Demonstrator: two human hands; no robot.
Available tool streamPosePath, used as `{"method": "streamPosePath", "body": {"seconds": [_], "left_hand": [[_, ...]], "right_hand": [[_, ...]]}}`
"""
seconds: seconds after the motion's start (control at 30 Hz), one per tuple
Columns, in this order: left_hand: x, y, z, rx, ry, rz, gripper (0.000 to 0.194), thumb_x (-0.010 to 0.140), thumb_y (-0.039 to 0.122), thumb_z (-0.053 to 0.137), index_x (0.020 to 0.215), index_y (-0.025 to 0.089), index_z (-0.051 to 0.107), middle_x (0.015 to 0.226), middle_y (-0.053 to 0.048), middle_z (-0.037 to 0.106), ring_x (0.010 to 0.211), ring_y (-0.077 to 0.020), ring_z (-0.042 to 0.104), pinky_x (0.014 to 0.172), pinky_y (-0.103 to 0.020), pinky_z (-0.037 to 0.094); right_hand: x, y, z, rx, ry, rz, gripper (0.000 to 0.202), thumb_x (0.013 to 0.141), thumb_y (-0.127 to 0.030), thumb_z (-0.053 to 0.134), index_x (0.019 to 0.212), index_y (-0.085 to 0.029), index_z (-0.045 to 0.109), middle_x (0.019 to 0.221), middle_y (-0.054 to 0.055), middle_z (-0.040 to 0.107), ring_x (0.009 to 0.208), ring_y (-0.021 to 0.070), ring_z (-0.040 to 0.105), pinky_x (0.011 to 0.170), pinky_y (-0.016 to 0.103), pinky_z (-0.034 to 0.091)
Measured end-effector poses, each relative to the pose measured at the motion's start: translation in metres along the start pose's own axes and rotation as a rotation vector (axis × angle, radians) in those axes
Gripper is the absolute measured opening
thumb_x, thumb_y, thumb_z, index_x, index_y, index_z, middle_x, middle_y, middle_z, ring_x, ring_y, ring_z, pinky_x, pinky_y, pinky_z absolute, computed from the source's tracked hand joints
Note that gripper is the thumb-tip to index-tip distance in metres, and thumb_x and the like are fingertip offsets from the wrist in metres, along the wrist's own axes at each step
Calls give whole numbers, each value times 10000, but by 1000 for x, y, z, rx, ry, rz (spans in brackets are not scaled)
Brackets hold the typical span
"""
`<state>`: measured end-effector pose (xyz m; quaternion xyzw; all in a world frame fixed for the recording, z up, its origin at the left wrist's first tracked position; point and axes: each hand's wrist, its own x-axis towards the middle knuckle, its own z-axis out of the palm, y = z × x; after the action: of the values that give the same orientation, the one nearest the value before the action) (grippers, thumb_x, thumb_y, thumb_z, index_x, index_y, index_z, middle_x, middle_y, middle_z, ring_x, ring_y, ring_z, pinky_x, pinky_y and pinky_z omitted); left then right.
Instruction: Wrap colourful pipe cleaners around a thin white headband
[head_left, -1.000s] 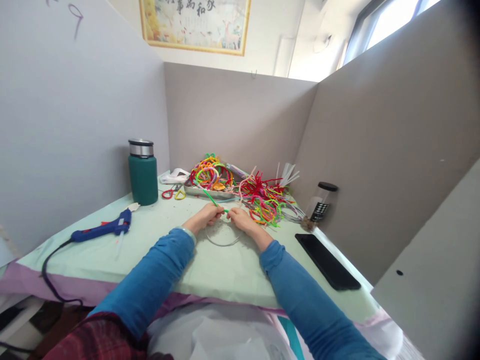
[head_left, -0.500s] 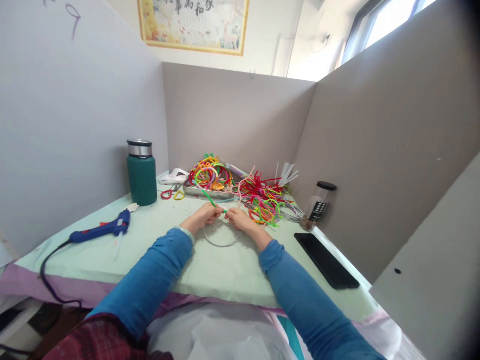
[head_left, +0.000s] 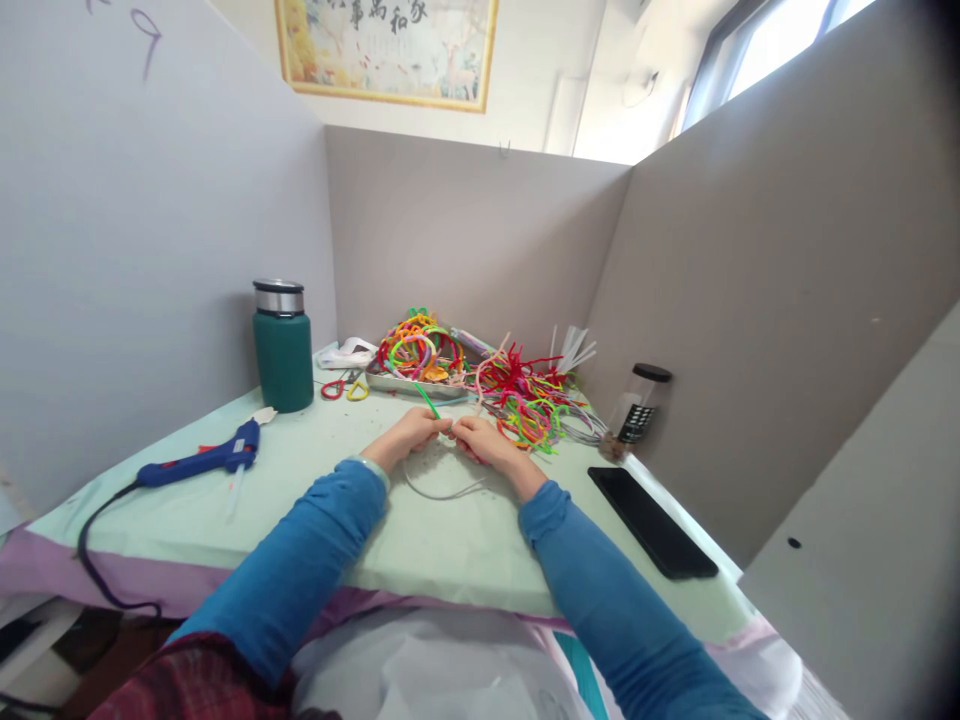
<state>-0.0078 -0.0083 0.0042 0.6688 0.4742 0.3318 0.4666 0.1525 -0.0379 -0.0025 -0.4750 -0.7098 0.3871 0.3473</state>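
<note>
My left hand [head_left: 411, 432] is closed in a pinch on a green pipe cleaner [head_left: 427, 400], whose free end sticks up and away to the left. Fingertip to fingertip with it, my right hand [head_left: 486, 443] is also closed, apparently on the same pipe cleaner; the fingers hide most of the spot where they meet. A thin grey wire [head_left: 442, 497] curves below both hands, close to the tabletop. Its left end runs up toward my left hand, and its right end shows loose below my right hand.
A metal tray [head_left: 416, 386] heaped with colourful pipe-cleaner loops stands at the back, beside loose red and green pipe cleaners [head_left: 529, 375]. Scissors [head_left: 358, 391], a green bottle [head_left: 283, 360] and a blue glue gun [head_left: 202, 460] lie left; a black phone [head_left: 651, 522] and clear jar [head_left: 637, 412] right.
My hands have drawn closer together, and less of the green pipe cleaner shows above them. The wire's right end has come into sight away from my right hand.
</note>
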Motion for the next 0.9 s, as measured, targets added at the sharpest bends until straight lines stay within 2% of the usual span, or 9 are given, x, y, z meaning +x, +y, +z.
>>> {"method": "streamPosePath", "body": {"seconds": [0.27, 0.5, 0.63, 0.77, 0.9], "left_hand": [[6, -4, 3, 18, 24, 22, 404, 801, 482, 507, 587, 140, 491, 426, 45, 376, 301, -38, 255, 351, -215, 141], [8, -7, 0, 44, 70, 48, 325, 776, 430, 546, 621, 150, 490, 450, 41, 426, 302, -40, 267, 351, -207, 150], [8, -7, 0, 125, 117, 93, 367, 768, 467, 530, 600, 141, 531, 383, 47, 393, 293, -58, 286, 357, -212, 190], [6, -2, 1, 210, 169, 184, 333, 733, 450, 565, 654, 127, 592, 392, 41, 440, 343, -77, 380, 396, -202, 260], [5, 0, 1, 158, 148, 166, 294, 738, 404, 547, 666, 123, 596, 396, 49, 430, 349, -66, 342, 392, -194, 224]], "right_hand": [[5, 4, 1, -63, 100, 1, 149, 813, -228, 425, 717, -162, 518, 484, -60, 415, 384, 67, 341, 396, 183, 255], [7, 9, 1, -87, 108, -35, 148, 788, -243, 464, 706, -156, 550, 512, -51, 451, 440, 71, 386, 453, 178, 289], [8, 11, 2, -84, 138, -17, 168, 802, -246, 431, 723, -152, 545, 504, -48, 446, 409, 70, 379, 428, 182, 279], [8, 11, 3, -74, 159, -1, 182, 817, -262, 399, 741, -157, 527, 482, -55, 415, 361, 69, 353, 389, 186, 254], [8, 12, 3, -79, 142, -36, 182, 807, -269, 417, 719, -157, 531, 479, -54, 416, 378, 71, 354, 398, 187, 260]]}}
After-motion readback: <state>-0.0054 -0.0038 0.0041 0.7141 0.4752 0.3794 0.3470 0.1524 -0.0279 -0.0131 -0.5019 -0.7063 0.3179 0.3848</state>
